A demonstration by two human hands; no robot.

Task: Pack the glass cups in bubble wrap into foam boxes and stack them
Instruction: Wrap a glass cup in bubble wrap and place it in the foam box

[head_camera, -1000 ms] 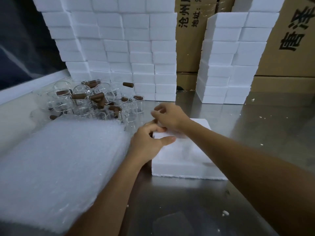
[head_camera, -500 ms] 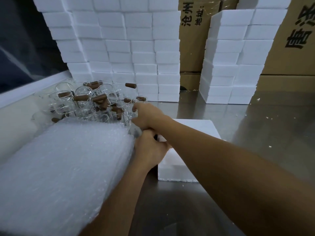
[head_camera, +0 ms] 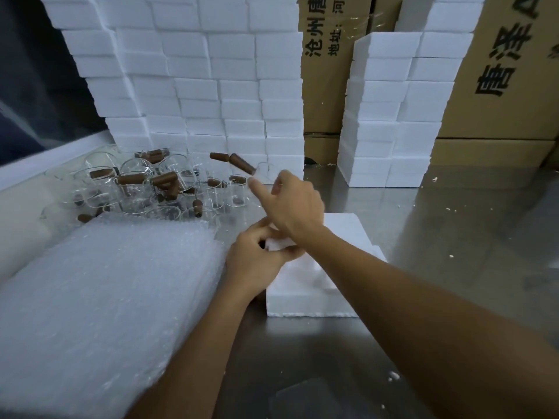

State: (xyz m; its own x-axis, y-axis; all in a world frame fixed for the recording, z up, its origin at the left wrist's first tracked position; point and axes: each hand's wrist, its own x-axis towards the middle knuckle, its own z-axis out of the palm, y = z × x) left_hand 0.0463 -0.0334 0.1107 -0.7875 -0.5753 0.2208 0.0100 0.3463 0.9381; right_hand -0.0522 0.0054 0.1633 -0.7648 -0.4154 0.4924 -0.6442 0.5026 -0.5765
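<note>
A low white foam box [head_camera: 314, 293] lies on the steel table in front of me. My left hand [head_camera: 255, 261] grips its near-left corner, fingers curled around a white foam edge. My right hand [head_camera: 292, 204] hovers above the box's far-left side and holds a clear glass cup [head_camera: 264, 173] by its rim, the cup's brown handle [head_camera: 242, 164] sticking out to the upper left. A pile of glass cups with brown handles [head_camera: 142, 189] sits at the back left. A thick stack of bubble wrap sheets [head_camera: 106, 297] lies on the left, touching my left wrist.
A tall wall of stacked foam boxes [head_camera: 211, 86] stands behind the cups, and a second foam stack [head_camera: 393, 116] at back right. Printed cardboard cartons [head_camera: 499, 86] line the rear. Foam crumbs dot the steel table [head_camera: 453, 237].
My right hand left the foam box, reached into the cup pile and came away lifted with one glass cup. My left hand stayed at the box corner.
</note>
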